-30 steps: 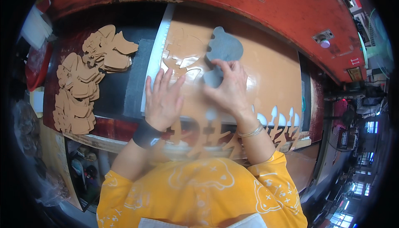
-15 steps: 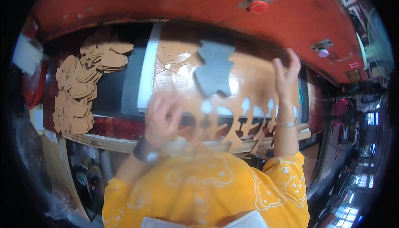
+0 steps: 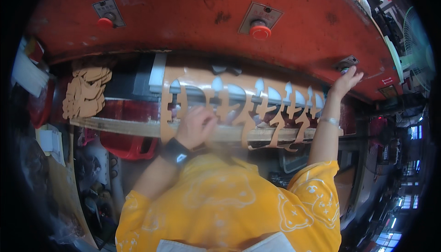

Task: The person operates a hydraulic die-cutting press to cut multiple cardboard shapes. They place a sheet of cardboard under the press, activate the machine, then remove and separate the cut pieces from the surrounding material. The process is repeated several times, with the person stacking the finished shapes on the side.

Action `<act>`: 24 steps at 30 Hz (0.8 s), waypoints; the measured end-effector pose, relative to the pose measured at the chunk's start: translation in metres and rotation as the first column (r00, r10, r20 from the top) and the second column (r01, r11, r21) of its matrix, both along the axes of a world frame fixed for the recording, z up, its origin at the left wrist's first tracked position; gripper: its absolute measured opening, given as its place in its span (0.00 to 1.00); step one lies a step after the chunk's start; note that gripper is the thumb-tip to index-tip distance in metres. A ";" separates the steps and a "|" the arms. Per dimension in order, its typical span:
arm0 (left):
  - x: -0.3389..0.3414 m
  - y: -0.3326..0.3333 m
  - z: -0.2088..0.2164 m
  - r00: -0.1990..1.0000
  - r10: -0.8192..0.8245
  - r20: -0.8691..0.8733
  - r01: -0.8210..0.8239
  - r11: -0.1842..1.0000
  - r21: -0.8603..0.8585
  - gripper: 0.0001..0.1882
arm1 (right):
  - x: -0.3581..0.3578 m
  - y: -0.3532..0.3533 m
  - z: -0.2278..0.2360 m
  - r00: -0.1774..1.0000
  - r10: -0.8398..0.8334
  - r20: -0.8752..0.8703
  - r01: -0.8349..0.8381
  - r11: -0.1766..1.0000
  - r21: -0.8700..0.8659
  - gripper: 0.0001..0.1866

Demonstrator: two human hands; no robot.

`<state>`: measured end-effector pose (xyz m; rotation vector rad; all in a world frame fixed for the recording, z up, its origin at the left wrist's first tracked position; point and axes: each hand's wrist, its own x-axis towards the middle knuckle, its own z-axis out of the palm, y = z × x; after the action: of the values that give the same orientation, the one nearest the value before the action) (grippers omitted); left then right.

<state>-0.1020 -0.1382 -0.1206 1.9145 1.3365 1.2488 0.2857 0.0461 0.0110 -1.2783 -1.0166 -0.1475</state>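
My right hand (image 3: 347,81) is raised at the lower right of a red machine panel (image 3: 183,13), fingers stretched out, over a small button (image 3: 344,71) it partly covers. Whether it presses the button I cannot tell. My left hand (image 3: 197,125), slightly blurred, is curled with nothing visible in it, above the front of a tan sheet (image 3: 164,114). Rows of cut-out holes run through this sheet, and its strips hang over the wooden front edge (image 3: 124,127). Far back on the sheet a grey cutting block (image 3: 225,69) shows only partly below the panel.
Stacked tan cut pieces (image 3: 87,93) lie at the left of the bed. Two red push buttons, one left (image 3: 105,22) and one in the middle (image 3: 260,31), stick out of the panel. Below the edge is a red plastic basket (image 3: 131,146). A green fan (image 3: 415,45) stands far right.
My right hand has moved up and right, from above the sheet to the panel's button. My left hand has shifted slightly right and curled. The view has tilted, and the panel now hides most of the block.
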 end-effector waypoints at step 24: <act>0.015 -0.009 -0.001 0.920 0.245 -0.306 -0.290 0.950 -0.112 0.14 | -0.099 -0.190 -0.074 0.272 0.826 0.494 -0.041 0.523 -0.851 0.17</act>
<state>-0.0875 -0.1475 -0.1216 1.9016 1.8437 0.9716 0.1869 -0.1443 -0.0625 -1.4758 -2.6602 0.1237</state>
